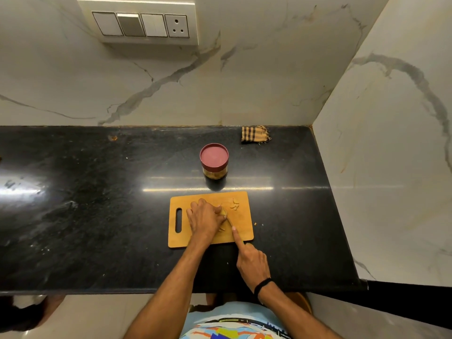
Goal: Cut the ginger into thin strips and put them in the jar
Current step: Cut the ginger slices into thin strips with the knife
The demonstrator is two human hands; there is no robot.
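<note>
Head view: left hand [204, 220] presses ginger [223, 212] on board [241, 234]; right hand [253, 264] grips knife [229, 220]; lidded jar [214, 161] holds pale bits.

1. Overall exposure medium, warm cast; marble wall [244, 77] evenly lit, no hard hotspots on it.
2. Black desk [97, 216] is glossy: strip-light reflection runs as two horizontal bars just behind the cutting board [210, 220], plus a wide blown-out glare patch at the left edge.
3. Shadows soft and short; dark pool right under the jar [214, 162].
4. Strong wide-angle distortion: desk edges and wall corner bow, switch panel [140, 22] skewed.
5. Centre reasonably sharp; hands slightly soft, ginger detail too small to resolve. Bottom corners dim and smeared.
</note>
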